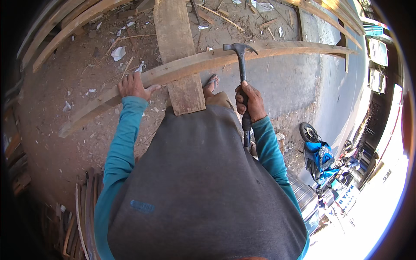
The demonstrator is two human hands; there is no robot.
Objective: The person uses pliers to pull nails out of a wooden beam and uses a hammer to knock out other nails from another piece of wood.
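My right hand is closed round the dark handle of a claw hammer. The hammer stands upright in the picture, its head over a long wooden beam; whether it touches the wood I cannot tell. My left hand rests on the same beam toward its left end, fingers over the far side and thumb stretched out to the right. Between my hands a wide plank runs crosswise beneath the beam, its near end close to my body.
Dirt ground with wood scraps and white litter lies below. More long timbers cross at the far left and far right. A stack of wood strips is at the lower left. A blue motorcycle stands at the right beside the road.
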